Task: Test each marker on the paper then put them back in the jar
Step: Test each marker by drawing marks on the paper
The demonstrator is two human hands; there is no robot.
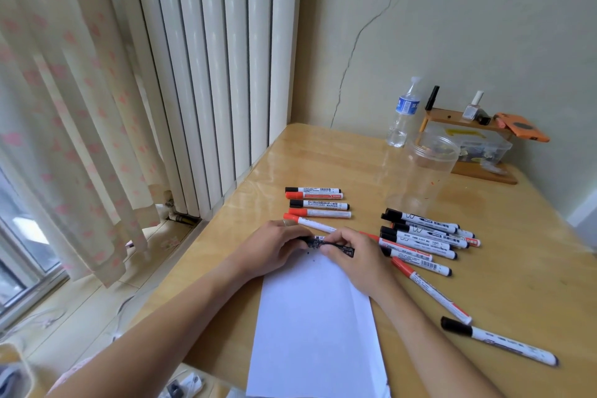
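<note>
I see a pale cracked wall (452, 26) behind the wooden table (533, 284), a white radiator (210, 74) off its left edge, patterned curtains (64, 107) over a daylit window (19, 236).

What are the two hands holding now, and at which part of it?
Both hold one black marker above the top edge of the paper. The left hand grips its left end, where the cap would be; the right hand pinches the barrel near the middle.

Fingers (292, 241) hide the black marker's (336, 247) left end.
</note>
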